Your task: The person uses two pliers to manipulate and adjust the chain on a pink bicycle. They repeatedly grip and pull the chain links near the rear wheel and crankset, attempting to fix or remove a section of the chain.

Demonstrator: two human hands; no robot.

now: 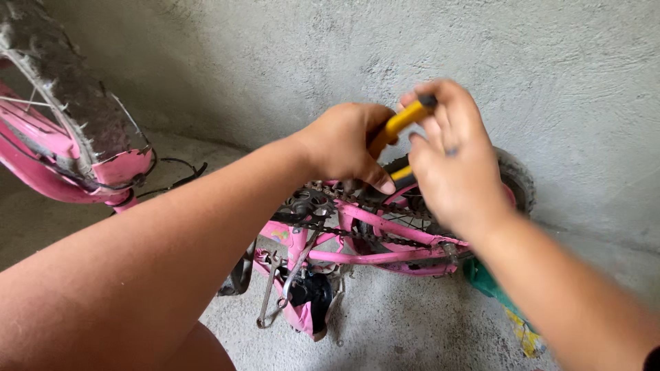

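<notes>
Pliers (399,124) with yellow and black handles sit between both hands, above the chain (364,206) of a pink bicycle (357,240) that lies upside down on the concrete floor (399,323). The left hand (344,144) is closed around the lower part of the handles, its thumb pointing down toward the chain. The right hand (450,158) is closed over the upper handle end, fingers wrapped on it, so the grip of each hand is pressed on the pliers. The jaws of the tool are hidden behind the left hand, so I cannot tell what they bite. Just under the grip runs the chain over the sprocket (302,203). Behind the right hand is the rear wheel (515,178). Far to the left of the grip stands the front wheel (69,89) with a dirty tyre. A green thing (491,285) lies below the right forearm, near the grey wall (412,48).
</notes>
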